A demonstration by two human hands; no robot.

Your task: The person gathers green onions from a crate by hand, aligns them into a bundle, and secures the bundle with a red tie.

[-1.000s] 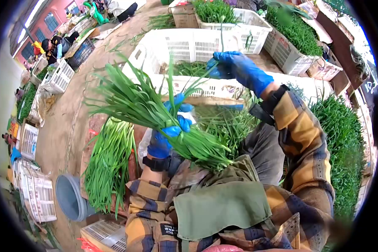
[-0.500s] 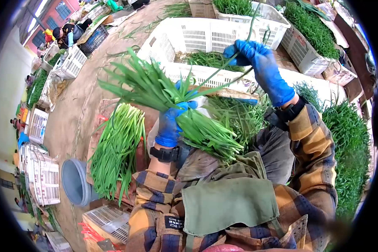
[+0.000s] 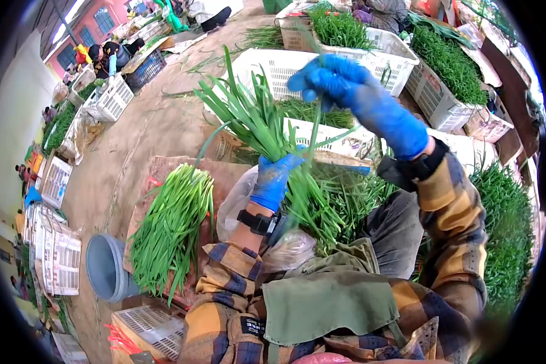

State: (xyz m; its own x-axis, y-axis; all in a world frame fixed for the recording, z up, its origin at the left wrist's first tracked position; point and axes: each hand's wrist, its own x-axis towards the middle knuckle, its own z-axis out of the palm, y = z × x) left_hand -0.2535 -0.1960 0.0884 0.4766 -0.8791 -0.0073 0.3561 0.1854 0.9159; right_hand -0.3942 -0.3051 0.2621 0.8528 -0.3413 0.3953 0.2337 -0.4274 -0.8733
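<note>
My left hand (image 3: 274, 180), in a blue glove, is wrapped round the middle of a bunch of long green leafy stalks (image 3: 258, 130). The leaf ends fan up and left; the other ends point down over my lap. My right hand (image 3: 333, 82), also gloved in blue, is raised above and right of the bunch, fingers closed on a thin green strand (image 3: 314, 130) that hangs toward the bunch. A pile of green stalks with paler ends (image 3: 175, 227) lies on a board (image 3: 155, 173) to my left.
White crates (image 3: 273, 64) with greens stand ahead, and more (image 3: 440, 97) at the right. Loose greens (image 3: 500, 236) are heaped on my right. Grey buckets (image 3: 106, 267) and a crate (image 3: 155, 327) stand at the left. A person (image 3: 108, 57) is far off, upper left.
My left hand has moved right and turned the bunch more upright. My right hand has shifted left with the strand, which now hangs more steeply.
</note>
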